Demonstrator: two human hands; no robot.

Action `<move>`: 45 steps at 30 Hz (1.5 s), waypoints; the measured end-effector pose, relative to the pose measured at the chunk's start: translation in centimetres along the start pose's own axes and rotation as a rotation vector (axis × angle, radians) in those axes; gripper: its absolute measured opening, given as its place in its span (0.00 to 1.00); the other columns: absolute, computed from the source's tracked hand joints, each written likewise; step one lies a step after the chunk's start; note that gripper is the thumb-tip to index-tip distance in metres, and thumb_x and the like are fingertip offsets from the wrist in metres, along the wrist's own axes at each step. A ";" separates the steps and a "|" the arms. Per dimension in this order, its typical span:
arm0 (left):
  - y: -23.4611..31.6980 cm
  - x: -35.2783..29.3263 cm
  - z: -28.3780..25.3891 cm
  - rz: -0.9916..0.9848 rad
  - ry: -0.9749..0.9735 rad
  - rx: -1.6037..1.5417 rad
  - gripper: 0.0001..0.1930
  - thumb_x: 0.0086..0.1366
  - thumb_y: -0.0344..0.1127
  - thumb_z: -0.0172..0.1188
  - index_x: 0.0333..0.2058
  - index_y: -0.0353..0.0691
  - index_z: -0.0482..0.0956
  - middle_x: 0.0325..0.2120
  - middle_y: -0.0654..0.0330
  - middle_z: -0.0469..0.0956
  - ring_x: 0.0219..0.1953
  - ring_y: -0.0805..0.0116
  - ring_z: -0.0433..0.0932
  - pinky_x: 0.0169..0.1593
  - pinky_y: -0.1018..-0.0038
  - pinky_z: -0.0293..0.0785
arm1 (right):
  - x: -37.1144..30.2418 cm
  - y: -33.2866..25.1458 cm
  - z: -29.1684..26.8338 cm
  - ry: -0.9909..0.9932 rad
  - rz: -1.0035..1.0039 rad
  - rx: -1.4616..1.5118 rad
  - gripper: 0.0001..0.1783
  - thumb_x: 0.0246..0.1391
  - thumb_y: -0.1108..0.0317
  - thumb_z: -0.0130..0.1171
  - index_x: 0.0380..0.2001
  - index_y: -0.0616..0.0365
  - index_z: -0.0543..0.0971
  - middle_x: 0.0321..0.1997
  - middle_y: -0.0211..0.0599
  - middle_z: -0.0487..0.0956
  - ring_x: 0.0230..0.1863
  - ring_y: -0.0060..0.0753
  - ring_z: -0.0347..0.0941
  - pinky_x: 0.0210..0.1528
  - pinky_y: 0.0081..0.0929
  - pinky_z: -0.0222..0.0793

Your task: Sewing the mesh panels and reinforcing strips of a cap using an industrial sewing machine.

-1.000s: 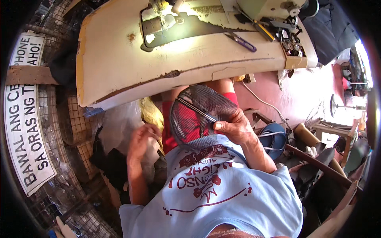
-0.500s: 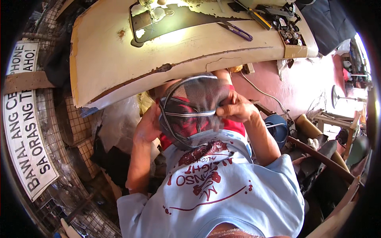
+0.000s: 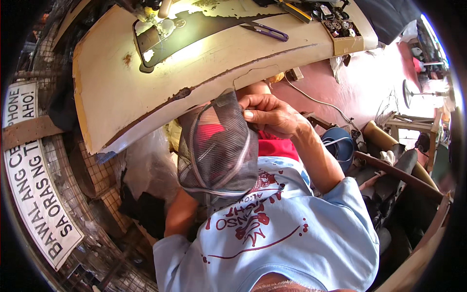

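Pinching the dark mesh piece [image 3: 219, 146] at its upper edge, the right hand [image 3: 272, 116] has thumb and fingers closed; the left hand is hidden by it, its grip I cannot tell. It sits over the lap, close to the worn-edged table [image 3: 112, 97], where a careless upward tug could snag it.

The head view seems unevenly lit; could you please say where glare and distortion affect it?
Head view: glare bleaches part of the table, and strong light whitens some of the pink floor; head view: the table's front edge curves and corners go black, while the right hand and mesh look fairly sharp.
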State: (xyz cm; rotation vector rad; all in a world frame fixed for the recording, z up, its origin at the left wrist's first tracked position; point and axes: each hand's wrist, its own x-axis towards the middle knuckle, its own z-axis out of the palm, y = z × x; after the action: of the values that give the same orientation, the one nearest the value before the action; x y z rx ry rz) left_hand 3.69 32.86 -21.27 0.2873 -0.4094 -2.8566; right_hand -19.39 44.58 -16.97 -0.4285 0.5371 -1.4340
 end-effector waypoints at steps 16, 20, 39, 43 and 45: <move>12.0 -6.1 2.7 0.173 0.645 1.424 0.18 0.79 0.41 0.45 0.47 0.32 0.80 0.41 0.56 0.83 0.47 0.66 0.80 0.58 0.68 0.73 | -1.1 -3.5 4.0 0.105 -0.065 -0.520 0.11 0.69 0.68 0.57 0.48 0.63 0.79 0.39 0.28 0.81 0.39 0.15 0.75 0.43 0.19 0.73; 6.6 -8.8 6.5 0.448 0.477 1.604 0.15 0.70 0.36 0.62 0.49 0.30 0.79 0.47 0.53 0.80 0.51 0.62 0.79 0.57 0.66 0.73 | -1.4 -1.9 3.7 0.152 0.002 -0.329 0.07 0.69 0.71 0.55 0.45 0.63 0.77 0.38 0.29 0.80 0.39 0.17 0.76 0.42 0.18 0.74; -1.5 0.6 4.5 0.790 0.079 1.762 0.28 0.60 0.35 0.69 0.58 0.37 0.76 0.55 0.50 0.74 0.57 0.45 0.74 0.59 0.56 0.73 | -4.8 3.6 0.2 0.084 -0.034 0.171 0.49 0.51 0.46 0.73 0.66 0.65 0.65 0.65 0.53 0.72 0.66 0.53 0.69 0.69 0.49 0.65; -1.7 1.3 4.2 0.819 0.049 1.859 0.30 0.58 0.34 0.71 0.60 0.38 0.75 0.55 0.52 0.74 0.57 0.49 0.73 0.58 0.55 0.73 | -5.5 4.6 0.4 0.174 0.042 0.097 0.53 0.50 0.53 0.73 0.70 0.69 0.58 0.72 0.57 0.63 0.71 0.55 0.63 0.73 0.50 0.59; -1.7 1.4 4.4 0.818 0.031 1.874 0.30 0.60 0.38 0.69 0.60 0.37 0.75 0.58 0.52 0.73 0.61 0.48 0.71 0.61 0.54 0.70 | -5.9 5.2 0.2 0.161 0.037 0.201 0.53 0.49 0.55 0.73 0.70 0.72 0.58 0.72 0.58 0.64 0.71 0.55 0.64 0.73 0.50 0.58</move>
State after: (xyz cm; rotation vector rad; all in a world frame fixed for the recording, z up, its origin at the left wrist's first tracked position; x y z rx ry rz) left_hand 0.97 35.14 -17.85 0.2894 -2.2844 -0.9391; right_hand -15.35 50.93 -19.28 -0.1431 0.5211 -1.4778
